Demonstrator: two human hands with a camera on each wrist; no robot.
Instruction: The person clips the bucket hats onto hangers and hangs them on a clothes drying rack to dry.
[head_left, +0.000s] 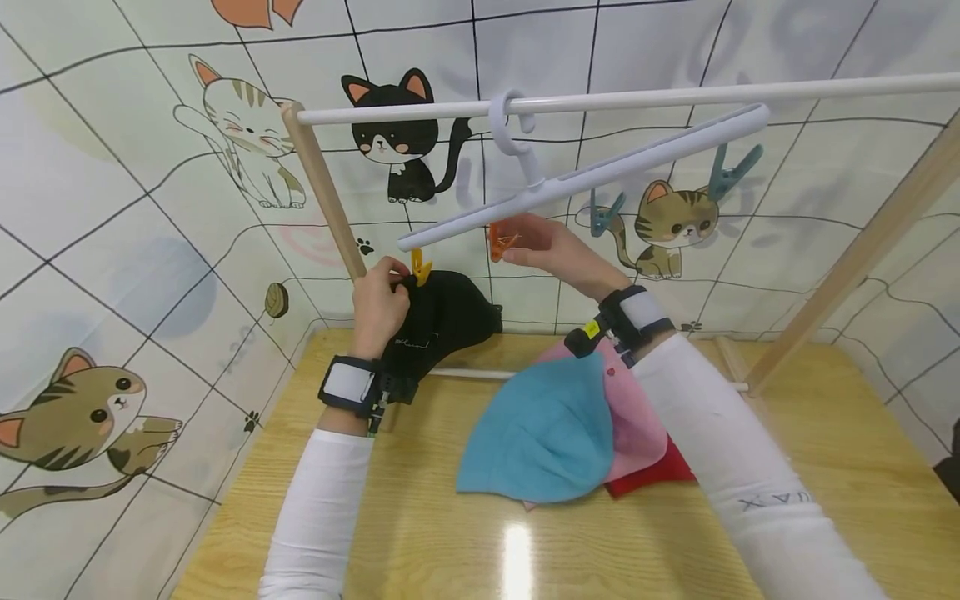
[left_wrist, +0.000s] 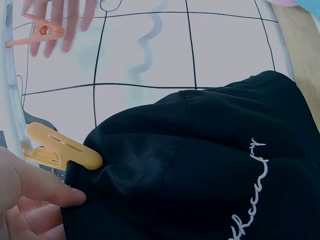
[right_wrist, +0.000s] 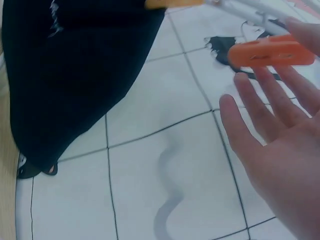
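A black hat [head_left: 450,312] with white script hangs by its edge from a yellow clip [head_left: 422,268] on the lower end of a white hanger [head_left: 540,193]. My left hand [head_left: 380,304] pinches the hat's edge right beside that clip, its thumb [left_wrist: 70,196] on the fabric. Farther along the hanger is an orange clip [head_left: 501,240]. At it, my right hand [head_left: 551,250] has its fingers [right_wrist: 245,100] extended and spread, with the thumb overlapping the clip's end in the right wrist view.
The hanger hooks over a white rail [head_left: 645,102] between wooden posts, tilted with its right end high. Two blue-grey clips [head_left: 606,213] hang from its right half. On the table [head_left: 420,517] lie a blue hat [head_left: 540,433], a pink hat [head_left: 637,417] and something red [head_left: 660,473].
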